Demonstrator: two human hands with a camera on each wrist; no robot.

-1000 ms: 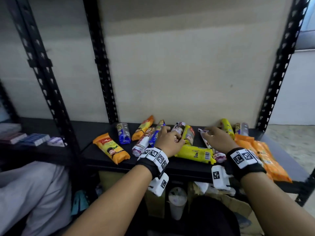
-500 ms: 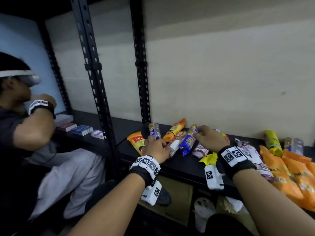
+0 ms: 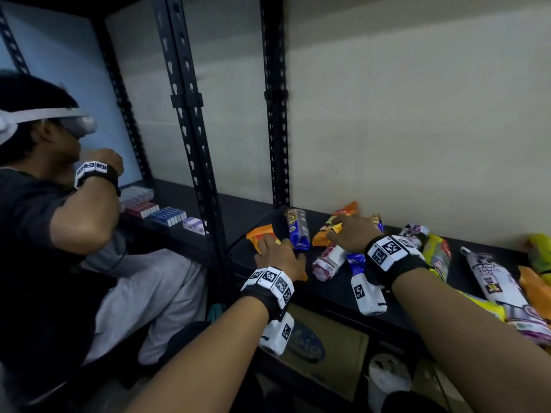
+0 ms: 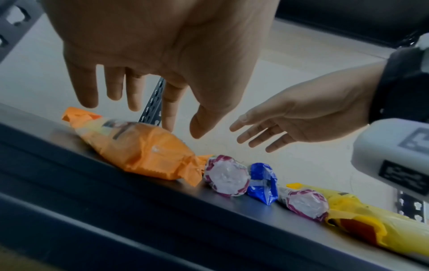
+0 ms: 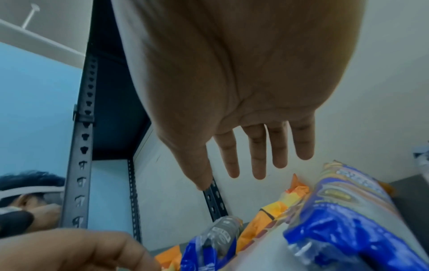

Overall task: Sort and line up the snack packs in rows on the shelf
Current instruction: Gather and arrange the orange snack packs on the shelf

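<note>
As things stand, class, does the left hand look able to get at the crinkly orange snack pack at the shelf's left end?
Probably yes: the left hand hangs open right over the orange snack pack, nothing between.

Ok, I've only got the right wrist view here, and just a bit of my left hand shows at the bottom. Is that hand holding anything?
Observer: No. The left hand has its fingers straight and spread above the orange pack, gripping nothing.
Operator: What lies next to that pack along the front edge?
Observer: A white and purple roll, then a blue pack, a second white and purple roll, then a yellow pack.
Operator: And further to my right?
Observer: The head view shows a long white and purple pack lying there, with a far orange pack beyond it.
</note>
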